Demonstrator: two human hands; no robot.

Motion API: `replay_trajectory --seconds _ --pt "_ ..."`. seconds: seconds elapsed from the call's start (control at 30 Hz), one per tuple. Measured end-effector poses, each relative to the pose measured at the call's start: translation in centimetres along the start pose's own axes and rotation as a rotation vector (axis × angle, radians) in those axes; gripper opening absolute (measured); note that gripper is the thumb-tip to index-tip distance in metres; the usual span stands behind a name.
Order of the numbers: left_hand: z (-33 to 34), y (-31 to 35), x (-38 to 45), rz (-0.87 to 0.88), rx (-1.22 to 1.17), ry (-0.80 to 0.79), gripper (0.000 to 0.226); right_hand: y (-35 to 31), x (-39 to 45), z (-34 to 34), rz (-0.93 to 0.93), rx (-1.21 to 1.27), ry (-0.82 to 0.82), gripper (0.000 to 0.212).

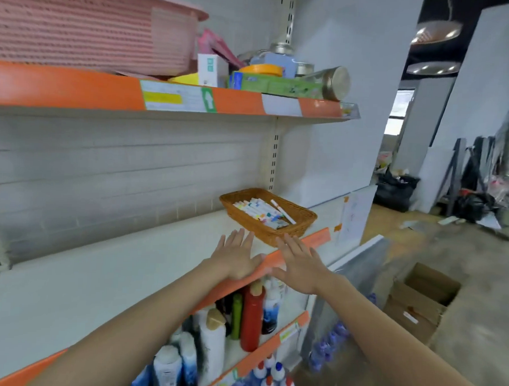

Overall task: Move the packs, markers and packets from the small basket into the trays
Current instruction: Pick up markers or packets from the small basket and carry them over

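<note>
The person's left hand [236, 257] and right hand [298, 262] were both stretched out flat toward the shelf, fingers straight and spread, neither one holding anything. The left palm lay over the orange front edge [303, 243] of the white shelf [100, 274], though whether it pressed on it or merely hovered could not be told; the right hand hung just off the shelf's edge, in the air.

Just beyond both sets of fingertips, and a little to the right of the left hand, sat the small wicker basket [267, 232]. It held a row of white markers [260, 211] with coloured caps, one loose marker [283, 211] lying across the others (any packs or packets were too blurred to pick out).

This looked like the opening reach of the task: nothing was lifted out yet, and no trays were in view. The next move seemed to call for both hands to close on the basket's near rim or sides and draw it forward, or for one hand to dip in for the markers. Below the hands stood bottles [251, 319] on the lower shelf; above them, a pink basket [89, 28] on the top shelf.
</note>
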State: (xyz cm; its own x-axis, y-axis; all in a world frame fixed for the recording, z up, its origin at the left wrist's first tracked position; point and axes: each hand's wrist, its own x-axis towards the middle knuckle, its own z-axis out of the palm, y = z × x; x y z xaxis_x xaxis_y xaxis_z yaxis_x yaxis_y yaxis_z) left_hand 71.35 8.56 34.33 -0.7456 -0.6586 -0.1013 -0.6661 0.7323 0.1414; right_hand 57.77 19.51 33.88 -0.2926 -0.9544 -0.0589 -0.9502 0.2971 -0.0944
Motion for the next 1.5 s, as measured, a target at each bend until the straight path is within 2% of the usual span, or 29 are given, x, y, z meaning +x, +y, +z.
replay_trajectory --seconds 0.2,0.47,0.6,0.67,0.8,0.97,1.13,1.4,1.5 --pt "0.4 4.2 3.5 0.005 -0.037 0.050 0.070 5.3 1.8 -0.4 -0.037 0.009 0.002 0.077" --pt "0.2 2.9 10.3 -0.048 0.031 0.088 0.080 7.4 8.0 -0.7 -0.143 0.030 0.017 0.072" --pt "0.0 1.6 14.7 -0.116 -0.051 0.107 0.059 8.7 12.1 -1.5 -0.167 0.061 -0.022 0.075" --pt "-0.3 1.1 17.1 -0.146 -0.060 0.120 0.055 9.6 14.2 -2.6 -0.185 0.069 -0.063 0.079" --pt "-1.0 0.8 20.4 -0.248 -0.130 0.118 0.058 10.9 19.0 -3.3 -0.200 0.186 -0.021 0.067" --pt "-1.3 -0.7 24.3 -0.329 -0.092 0.038 0.067 11.6 23.3 -2.7 -0.241 0.191 -0.056 0.065" --pt "-1.8 -0.2 25.8 -0.386 -0.003 0.105 0.067 11.9 26.4 -2.3 -0.283 0.191 -0.077 0.058" --pt "-1.6 -0.2 28.0 -0.501 -0.049 0.205 0.059 11.5 30.7 -1.7 -0.362 0.106 -0.068 0.051" --pt "-1.5 -0.4 28.3 -0.533 -0.072 0.220 0.056 11.2 32.0 -1.4 -0.360 0.195 -0.116 0.032"
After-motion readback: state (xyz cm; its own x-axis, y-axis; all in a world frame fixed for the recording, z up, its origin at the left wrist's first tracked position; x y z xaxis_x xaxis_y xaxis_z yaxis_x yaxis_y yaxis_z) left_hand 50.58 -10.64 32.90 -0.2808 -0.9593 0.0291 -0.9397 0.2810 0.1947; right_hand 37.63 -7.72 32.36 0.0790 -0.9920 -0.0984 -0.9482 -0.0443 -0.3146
